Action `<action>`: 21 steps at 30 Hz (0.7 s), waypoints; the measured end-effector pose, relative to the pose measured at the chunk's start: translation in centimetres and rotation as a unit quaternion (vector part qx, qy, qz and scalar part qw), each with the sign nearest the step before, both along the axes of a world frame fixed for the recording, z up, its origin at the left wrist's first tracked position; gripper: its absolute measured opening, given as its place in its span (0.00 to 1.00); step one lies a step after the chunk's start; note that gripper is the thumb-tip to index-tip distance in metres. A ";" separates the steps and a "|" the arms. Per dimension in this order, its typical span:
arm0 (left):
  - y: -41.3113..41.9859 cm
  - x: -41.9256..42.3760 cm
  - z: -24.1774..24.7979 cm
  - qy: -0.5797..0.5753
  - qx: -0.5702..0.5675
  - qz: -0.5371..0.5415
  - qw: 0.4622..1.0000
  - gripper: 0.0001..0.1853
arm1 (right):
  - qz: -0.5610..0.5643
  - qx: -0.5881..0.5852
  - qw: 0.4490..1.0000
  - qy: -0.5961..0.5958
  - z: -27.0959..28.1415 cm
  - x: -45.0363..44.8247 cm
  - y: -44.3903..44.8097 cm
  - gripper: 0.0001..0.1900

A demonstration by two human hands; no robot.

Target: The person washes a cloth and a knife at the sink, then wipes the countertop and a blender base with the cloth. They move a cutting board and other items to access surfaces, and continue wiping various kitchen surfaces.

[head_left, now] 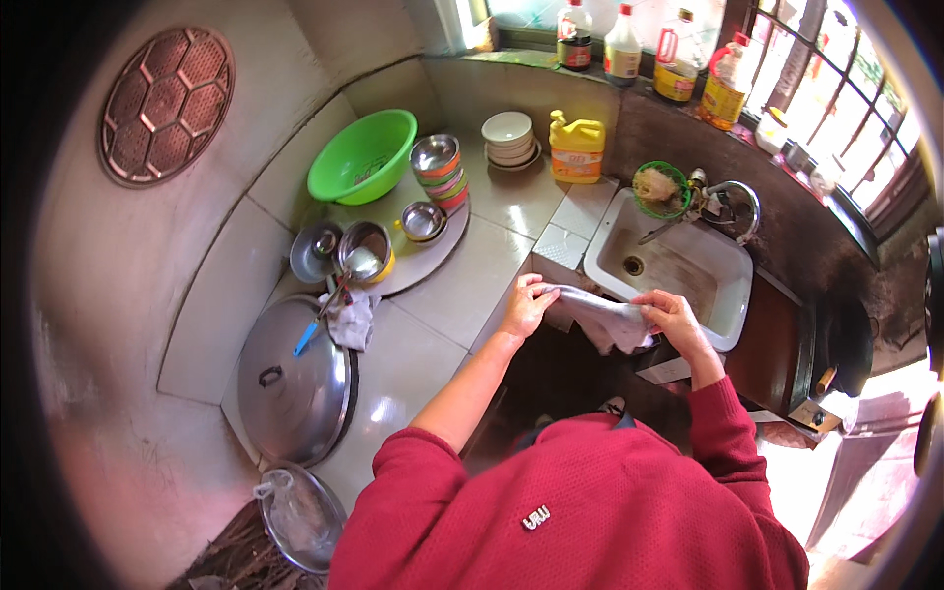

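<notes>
A greyish-white cloth [608, 318] hangs stretched between my two hands, its lower part drooping in folds. My left hand [529, 306] pinches one upper corner between thumb and fingers, close to the tiled counter's edge. At the opposite corner, my right hand [670, 318] grips the cloth in front of the white sink [682, 284]. The sink basin holds no water that I can make out, and its drain is visible. Above its back rim curves a metal faucet [748, 203], beside a green strainer basket [661, 210] with a pale scrubber [655, 184] inside.
Left on the counter are a green plastic basin [365, 162], stacked metal bowls [436, 156], a pot [376, 240], a second cloth [352, 321] and a large metal lid [291, 398]. Stacked white bowls [509, 131] and a yellow jug [577, 151] stand behind. A wok [844, 343] is at right.
</notes>
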State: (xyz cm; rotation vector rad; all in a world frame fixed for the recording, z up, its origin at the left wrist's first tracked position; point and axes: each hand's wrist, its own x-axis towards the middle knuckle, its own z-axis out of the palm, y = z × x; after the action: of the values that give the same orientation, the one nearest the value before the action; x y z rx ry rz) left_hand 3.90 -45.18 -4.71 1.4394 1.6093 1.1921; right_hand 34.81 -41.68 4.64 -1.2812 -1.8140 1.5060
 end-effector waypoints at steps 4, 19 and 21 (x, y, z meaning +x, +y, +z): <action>-0.7 -2.1 0.3 -0.012 0.040 -0.079 0.996 0.14 | 0.138 0.115 0.964 -0.198 1.0 -2.0 -0.7 0.11; -9.6 2.4 7.2 -0.528 -0.033 0.050 0.847 0.28 | 0.036 -0.431 0.736 0.521 -2.0 -17.1 -6.8 0.31; -7.5 1.6 8.5 -0.632 -0.087 0.123 0.760 0.20 | 0.088 -0.331 0.803 0.488 0.2 -20.2 -7.1 0.33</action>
State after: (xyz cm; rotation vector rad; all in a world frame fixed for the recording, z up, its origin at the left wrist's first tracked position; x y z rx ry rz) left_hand 5.46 -52.65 3.83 0.0587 0.8361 1.5602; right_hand 14.59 -48.75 4.87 -0.3295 -0.7381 2.3962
